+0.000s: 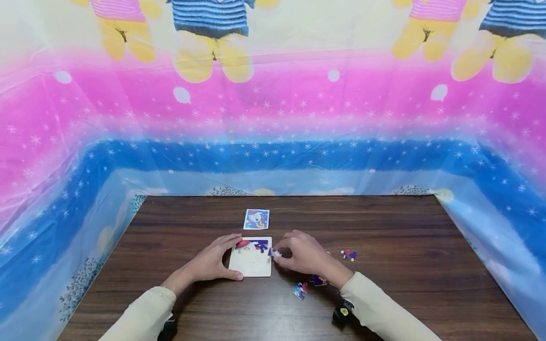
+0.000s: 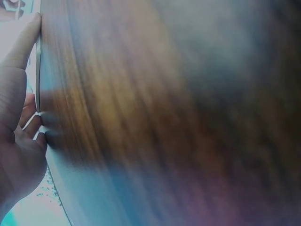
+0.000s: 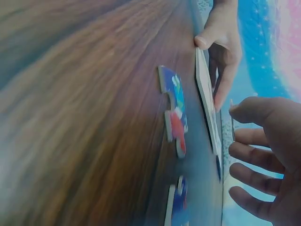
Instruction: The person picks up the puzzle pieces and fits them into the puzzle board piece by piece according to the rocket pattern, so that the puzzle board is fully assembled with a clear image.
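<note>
A pale puzzle tray [image 1: 250, 265] lies on the table, with joined picture pieces along its top part and a bare lower part. My left hand [image 1: 213, 258] grips the tray's left side, thumb at the near edge and fingers at the far left corner. Over the tray's right edge, my right hand [image 1: 304, 253] pinches a puzzle piece [image 1: 274, 253] between thumb and fingers. That piece shows edge-on as a thin sliver in the right wrist view, raised off the table. The left wrist view catches only part of the left hand [image 2: 21, 127] at the tray's edge.
A small picture card [image 1: 256, 219] of a white character in a red hat lies beyond the tray. Loose puzzle pieces lie to the right: one piece [image 1: 300, 291] nearer me, another [image 1: 317, 280] partly under the right forearm, and one group [image 1: 349, 255] farther right.
</note>
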Demonstrator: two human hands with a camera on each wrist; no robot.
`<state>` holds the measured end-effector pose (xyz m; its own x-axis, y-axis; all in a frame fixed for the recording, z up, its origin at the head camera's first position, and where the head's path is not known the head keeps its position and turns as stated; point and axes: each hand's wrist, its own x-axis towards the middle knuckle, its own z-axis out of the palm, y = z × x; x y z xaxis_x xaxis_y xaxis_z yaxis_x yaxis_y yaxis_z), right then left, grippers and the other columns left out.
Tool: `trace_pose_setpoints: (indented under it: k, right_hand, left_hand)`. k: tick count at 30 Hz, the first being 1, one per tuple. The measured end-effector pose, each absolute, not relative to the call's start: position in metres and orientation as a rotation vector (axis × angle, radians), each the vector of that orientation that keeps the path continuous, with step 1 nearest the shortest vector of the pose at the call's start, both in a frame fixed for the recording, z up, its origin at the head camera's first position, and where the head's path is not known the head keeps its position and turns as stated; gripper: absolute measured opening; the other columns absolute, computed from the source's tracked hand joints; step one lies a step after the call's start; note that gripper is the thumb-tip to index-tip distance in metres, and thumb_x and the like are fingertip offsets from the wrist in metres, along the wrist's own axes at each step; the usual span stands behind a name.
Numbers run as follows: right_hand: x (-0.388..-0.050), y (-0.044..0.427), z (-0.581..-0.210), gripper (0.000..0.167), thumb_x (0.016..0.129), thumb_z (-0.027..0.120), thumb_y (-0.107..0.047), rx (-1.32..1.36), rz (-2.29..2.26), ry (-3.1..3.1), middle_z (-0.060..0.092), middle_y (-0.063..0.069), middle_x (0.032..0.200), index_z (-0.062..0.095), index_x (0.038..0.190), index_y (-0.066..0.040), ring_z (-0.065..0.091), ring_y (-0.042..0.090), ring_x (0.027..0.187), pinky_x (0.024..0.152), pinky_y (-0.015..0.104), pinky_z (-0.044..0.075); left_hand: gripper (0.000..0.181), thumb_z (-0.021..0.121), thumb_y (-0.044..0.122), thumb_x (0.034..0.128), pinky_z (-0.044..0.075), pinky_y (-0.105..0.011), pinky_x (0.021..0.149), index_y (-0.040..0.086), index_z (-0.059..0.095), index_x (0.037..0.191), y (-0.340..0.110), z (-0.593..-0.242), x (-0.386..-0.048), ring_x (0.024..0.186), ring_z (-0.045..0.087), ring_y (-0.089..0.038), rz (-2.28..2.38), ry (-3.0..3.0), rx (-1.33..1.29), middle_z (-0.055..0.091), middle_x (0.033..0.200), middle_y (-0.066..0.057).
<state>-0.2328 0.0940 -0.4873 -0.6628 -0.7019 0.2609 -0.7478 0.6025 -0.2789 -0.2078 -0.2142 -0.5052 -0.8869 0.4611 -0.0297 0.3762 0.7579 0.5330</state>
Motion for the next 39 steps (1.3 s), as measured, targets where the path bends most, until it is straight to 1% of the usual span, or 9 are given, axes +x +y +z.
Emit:
trace_pose_setpoints:
  k: [9,13,16,17,20,25,28,33,39]
  right_hand:
    - [-0.241,0.062,-0.485,0.026,0.092,0.076,-0.035,1.286,0.575,-2.700,0.073,-0.004,0.100,0.081,0.111,-0.017,0.058,0.009,0.083,0.069,0.025,0.048]
    - [-0.245,0.050,-0.486,0.027,0.093,0.075,-0.034,1.305,0.570,-2.713,0.074,-0.004,0.105,0.081,0.113,-0.018,0.064,0.010,0.091,0.075,0.026,0.053]
    - [-0.247,0.043,-0.487,0.026,0.093,0.075,-0.033,1.320,0.564,-2.705,0.074,-0.005,0.105,0.081,0.113,-0.018,0.065,0.009,0.092,0.076,0.025,0.053]
    - [-0.247,0.040,-0.487,0.026,0.093,0.075,-0.033,1.326,0.564,-2.702,0.074,-0.005,0.104,0.081,0.113,-0.018,0.065,0.009,0.091,0.076,0.024,0.052]
    - [-0.248,0.034,-0.488,0.025,0.092,0.075,-0.031,1.335,0.583,-2.697,0.072,-0.006,0.094,0.081,0.113,-0.018,0.059,0.006,0.078,0.065,0.020,0.046]
    - [-0.249,0.024,-0.492,0.023,0.092,0.074,-0.027,1.350,0.602,-2.677,0.067,-0.005,0.084,0.081,0.113,-0.019,0.049,0.004,0.067,0.057,0.017,0.037]
    - [-0.251,0.020,-0.495,0.023,0.092,0.074,-0.026,1.362,0.582,-2.661,0.068,-0.005,0.085,0.081,0.113,-0.019,0.049,0.003,0.066,0.057,0.016,0.037]
    - [-0.253,0.015,-0.500,0.025,0.090,0.074,-0.027,1.371,0.502,-2.648,0.071,-0.007,0.093,0.081,0.114,-0.020,0.053,0.003,0.073,0.062,0.018,0.041]
    - [-0.254,0.009,-0.502,0.029,0.090,0.074,-0.031,1.375,0.448,-2.660,0.070,-0.007,0.094,0.080,0.116,-0.020,0.053,0.004,0.073,0.060,0.019,0.040]
  left_hand:
    - [0.106,0.084,0.061,0.0758,0.034,-0.061,0.114,0.008,0.041,0.157,-0.214,-0.505,-0.208,0.150,0.030,-0.037,0.806,2.783,0.671,0.036,0.163,-0.013]
    - [0.106,0.084,0.061,0.0758,0.033,-0.061,0.114,0.008,0.041,0.157,-0.213,-0.505,-0.208,0.150,0.030,-0.036,0.814,2.776,0.673,0.036,0.163,-0.013]
    - [0.107,0.084,0.062,0.0752,0.033,-0.059,0.114,0.008,0.042,0.157,-0.213,-0.505,-0.208,0.150,0.030,-0.036,0.816,2.777,0.674,0.037,0.163,-0.012]
    - [0.107,0.084,0.062,0.0751,0.034,-0.059,0.114,0.007,0.042,0.157,-0.213,-0.505,-0.208,0.150,0.030,-0.036,0.817,2.778,0.675,0.037,0.163,-0.012]
    - [0.107,0.084,0.062,0.0748,0.034,-0.059,0.114,0.008,0.042,0.157,-0.214,-0.504,-0.208,0.151,0.030,-0.035,0.819,2.779,0.674,0.037,0.163,-0.012]
    - [0.107,0.084,0.062,0.0749,0.034,-0.059,0.114,0.007,0.042,0.157,-0.214,-0.505,-0.208,0.151,0.030,-0.035,0.822,2.782,0.676,0.037,0.163,-0.011]
    - [0.108,0.084,0.062,0.0749,0.034,-0.059,0.114,0.006,0.042,0.156,-0.214,-0.506,-0.208,0.150,0.030,-0.036,0.818,2.787,0.687,0.037,0.163,-0.012]
    - [0.108,0.084,0.062,0.0749,0.034,-0.060,0.113,0.005,0.041,0.156,-0.215,-0.507,-0.209,0.150,0.031,-0.037,0.821,2.787,0.711,0.037,0.162,-0.014]
    - [0.108,0.084,0.062,0.0752,0.035,-0.061,0.113,0.004,0.042,0.156,-0.215,-0.507,-0.209,0.149,0.032,-0.038,0.826,2.787,0.717,0.037,0.162,-0.015]
